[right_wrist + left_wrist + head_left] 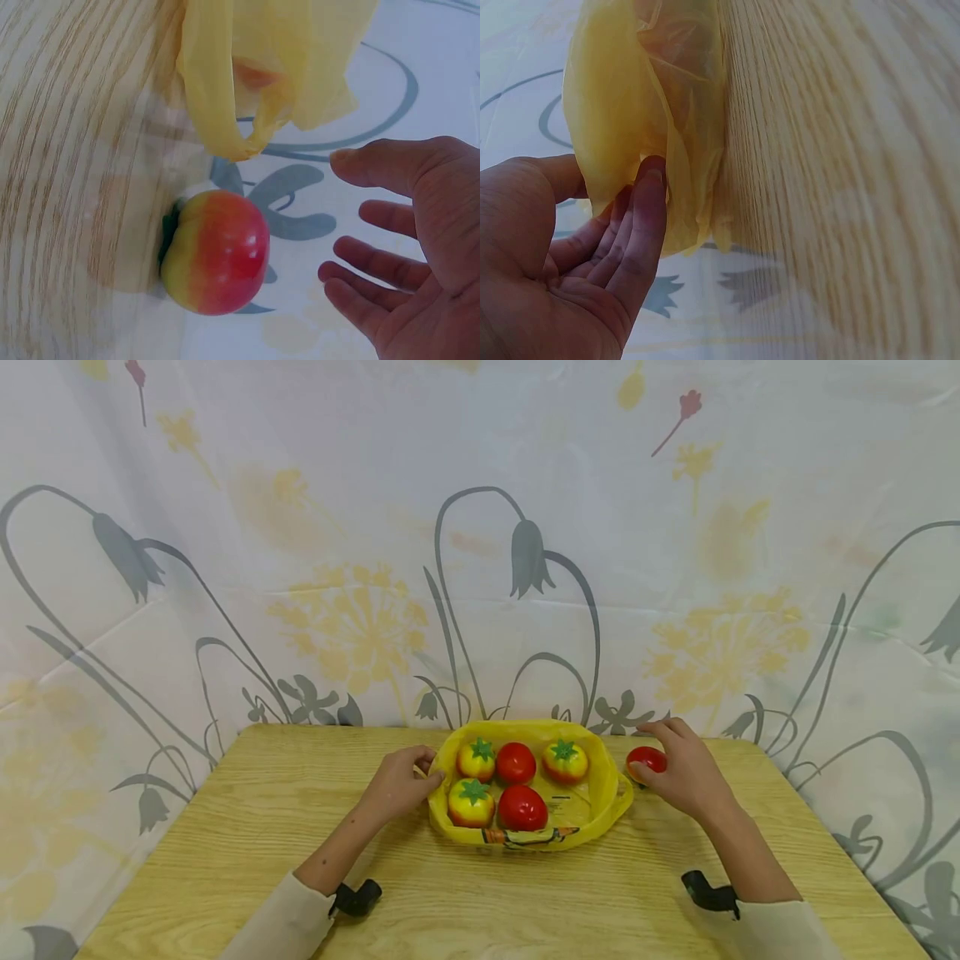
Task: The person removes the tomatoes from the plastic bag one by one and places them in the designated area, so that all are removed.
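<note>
A yellow plastic bag (602, 777) sits on the table with its mouth spread wide. Inside lie several toy fruits, some with a green leafy cap (473, 791) upward, others showing plain red (522, 807). My left hand (397, 787) pinches the bag's left edge between thumb and fingers. To the right of the bag rests another toy fruit (217, 251), red and yellow, its green cap against the table. Over it hovers my right hand (686, 768), thumb and fingers spread apart; the right wrist view shows a gap between the fingers and this fruit.
The wooden table (450, 910) ends at a pale cloth backdrop (480, 435) printed with flowers, close behind the bag. A loop handle (244, 146) of the bag sticks out towards the loose fruit. Black wrist mounts (356, 898) stick out from both wrists.
</note>
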Demonstrator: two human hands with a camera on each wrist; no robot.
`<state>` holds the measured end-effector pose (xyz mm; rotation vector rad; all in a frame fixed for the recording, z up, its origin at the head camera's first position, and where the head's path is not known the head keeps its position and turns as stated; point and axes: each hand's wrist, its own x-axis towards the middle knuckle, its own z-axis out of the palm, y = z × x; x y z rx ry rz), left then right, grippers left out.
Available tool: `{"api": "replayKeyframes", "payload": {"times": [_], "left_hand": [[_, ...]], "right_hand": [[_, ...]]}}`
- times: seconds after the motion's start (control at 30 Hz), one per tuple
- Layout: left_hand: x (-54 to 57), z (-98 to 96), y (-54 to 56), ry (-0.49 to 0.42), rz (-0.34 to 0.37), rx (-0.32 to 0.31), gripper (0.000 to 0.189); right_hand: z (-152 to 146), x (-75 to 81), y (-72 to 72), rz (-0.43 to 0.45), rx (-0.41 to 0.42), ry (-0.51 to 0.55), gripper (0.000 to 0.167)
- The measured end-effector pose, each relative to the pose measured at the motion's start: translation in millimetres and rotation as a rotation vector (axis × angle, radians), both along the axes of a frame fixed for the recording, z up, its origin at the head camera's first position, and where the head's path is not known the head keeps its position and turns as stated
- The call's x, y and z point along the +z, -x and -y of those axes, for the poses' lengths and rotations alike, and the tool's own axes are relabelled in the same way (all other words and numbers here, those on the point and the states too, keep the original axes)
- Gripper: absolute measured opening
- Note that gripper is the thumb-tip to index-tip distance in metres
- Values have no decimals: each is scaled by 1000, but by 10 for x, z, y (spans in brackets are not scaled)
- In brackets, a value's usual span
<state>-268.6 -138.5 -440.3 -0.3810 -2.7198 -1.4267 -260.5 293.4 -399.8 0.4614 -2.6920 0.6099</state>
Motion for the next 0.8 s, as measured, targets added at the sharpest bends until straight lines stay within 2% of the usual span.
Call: {"api": "replayKeyframes", "payload": {"times": [0.43,0.8], "left_hand": [[7,-17,8,29,-18,24,20],[1,-7,11,32,-28,18,18]], "right_hand": [[116,-18,-36,-17,22,41,49],[310,25,-96,-60,64,59,46]]}}
